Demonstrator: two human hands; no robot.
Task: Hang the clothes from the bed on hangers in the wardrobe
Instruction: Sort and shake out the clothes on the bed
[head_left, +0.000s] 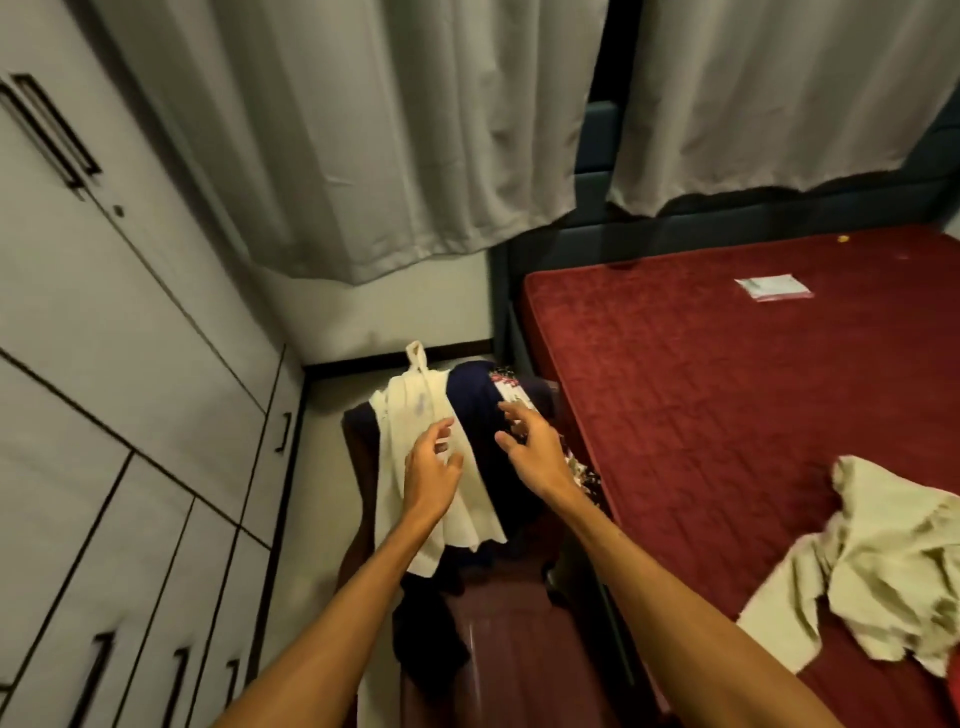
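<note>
Both hands are reaching in empty. Left hand (434, 470) is hovering, fingers spread, over the white garment (467, 512); right hand (532, 441) is doing likewise over the navy garment (475, 402). Both garments are lying draped on a chair (511, 634) (I think) by the bed's (727, 415) left edge. The cream garment (883, 571) is sitting at the bed's near right corner.

Risks: the layers are overlapping, so pulling one is likely dragging the floral piece (506, 384) to the floor. The wardrobe (130, 364) doors are looking closed, and no hanger is showing.

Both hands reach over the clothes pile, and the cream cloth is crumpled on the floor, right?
No. The cream cloth lies crumpled on the red mattress, not the floor; the head view shows it. The left hand and right hand do reach over the clothes pile.
</note>
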